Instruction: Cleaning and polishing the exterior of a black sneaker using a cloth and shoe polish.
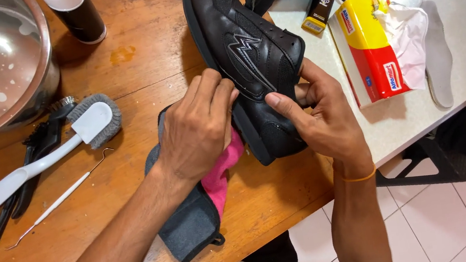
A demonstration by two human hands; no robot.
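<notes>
Both hands are working the shoe [254, 66]: my right hand [321, 121] is gripping its heel at the table edge [315, 189], my left hand [198, 127] is pressing a pink cloth [224, 172] against its side. Brushes [46, 156] and a bowl [46, 54] are crowding my left; a tissue pack [372, 54] is sitting to my right.

Two hands: the left hand [196, 131] and the right hand [324, 120]. Between them is one black sneaker [246, 55]. Under the left hand lie two cloths, one pink [224, 172], one dark grey [188, 224]. Left of the hands: one steel bowl [45, 66], one white-handled brush [35, 163], one black brush [33, 154], one thin metal hook pick [59, 200], one dark bottle [77, 12]. Right of the hands: one yellow-and-red tissue pack [368, 49], one small black box [319, 13], one pale insole [437, 57].
</notes>
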